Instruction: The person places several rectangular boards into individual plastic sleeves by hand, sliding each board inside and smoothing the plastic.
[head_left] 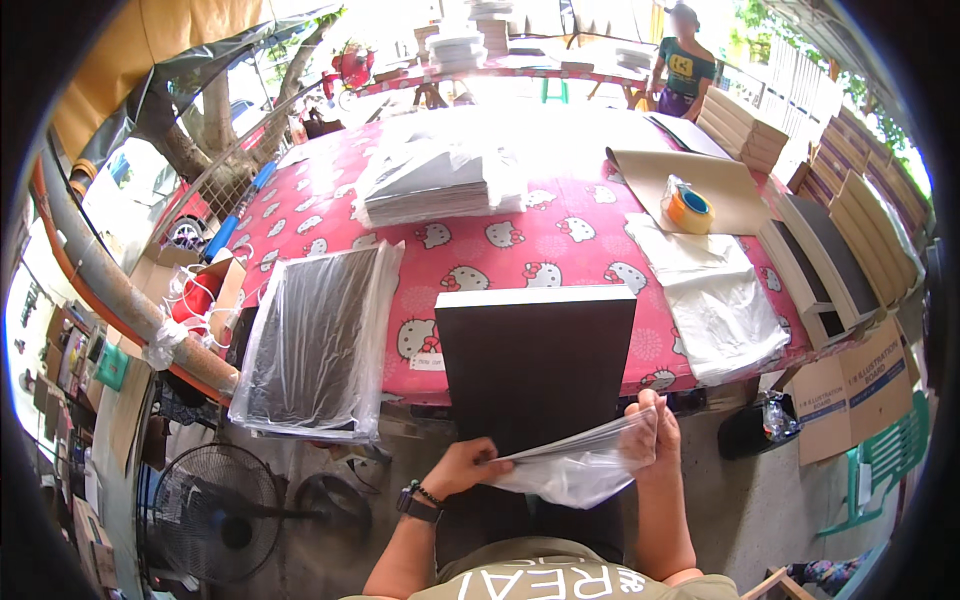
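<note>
A thick stack of black-faced boards [535, 355] with a white edge leans at the table's near edge, in front of me. Between my hands a clear plastic bag [575, 470] is stretched across the lower end of the stack; whether the stack is inside its mouth I cannot tell. My left hand [468, 468] pinches the bag's left edge beside the stack. The right corner of the bag is gripped by my right hand [655, 430], raised a little higher. On the table's left lies a plastic-wrapped black board pack [315, 335].
A pile of clear plastic bags [710, 300] lies at the right of the pink-covered table [510, 255]. Behind it, a tape roll [688, 210] rests on brown board [740, 185]. Wrapped stacks [430, 185] sit farther back. A fan [220, 510] stands lower left; a person [685, 65] stands far right.
</note>
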